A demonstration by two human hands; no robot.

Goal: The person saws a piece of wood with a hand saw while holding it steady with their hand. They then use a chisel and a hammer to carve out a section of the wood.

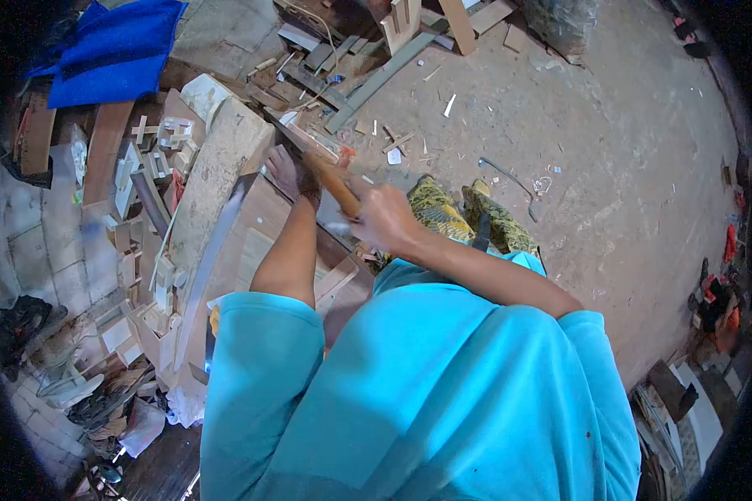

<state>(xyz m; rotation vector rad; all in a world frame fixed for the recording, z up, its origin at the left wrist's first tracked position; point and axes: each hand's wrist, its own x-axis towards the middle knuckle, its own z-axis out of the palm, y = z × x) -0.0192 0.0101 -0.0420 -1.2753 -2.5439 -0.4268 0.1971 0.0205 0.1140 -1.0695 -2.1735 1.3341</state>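
Observation:
My right hand [386, 219] is closed around the light wooden handle of a tool that looks like a handsaw [334, 182]. Its dark, narrow blade points up and to the left, toward the end of a thick, pale wooden bench beam [226, 154]. Beside that end, my left hand [286, 171] presses its fingers on a brown piece of wood [252, 162]. The saw passes close over the left hand and hides part of it. Where the blade meets the wood cannot be made out.
Wooden parts and offcuts [138, 242] crowd the left of the bench. A blue cloth [113, 50] lies at the upper left. Planks [384, 83] lie ahead on the floor. A thin bent metal rod [510, 179] and scraps are on the concrete floor [635, 167] to the right.

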